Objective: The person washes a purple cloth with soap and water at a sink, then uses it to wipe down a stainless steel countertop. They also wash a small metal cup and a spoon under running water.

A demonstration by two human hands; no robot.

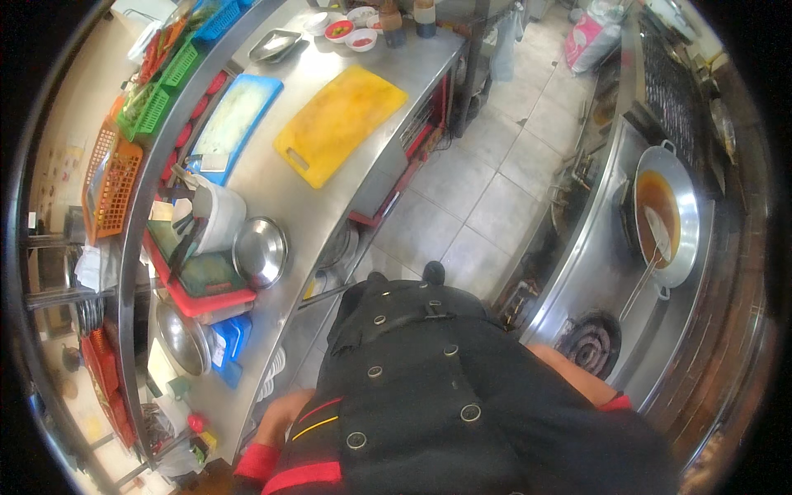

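Note:
Neither of my hands shows. My bare left forearm [281, 417] bends in behind the dark jacket [414, 383], and my right forearm [572, 371] passes behind its other side. Before me on the left runs a stainless steel counter [297, 204]. It bears a yellow cutting board [343, 127] and a blue-edged board [238, 114] with a cleaver [215, 163] on its near end. On the right, a two-handled metal wok [687, 223] holds brown liquid [656, 192]. A long-handled skimmer [657, 232] rests in it.
A burner [588, 346] lies nearest my right arm. Small bowls [361, 40] and bottles [391, 25] stand at the counter's far end. A white pot [223, 207] and a steel lid [261, 250] crowd its left. The tiled floor [470, 192] runs between both sides, with a sack [591, 40] beyond.

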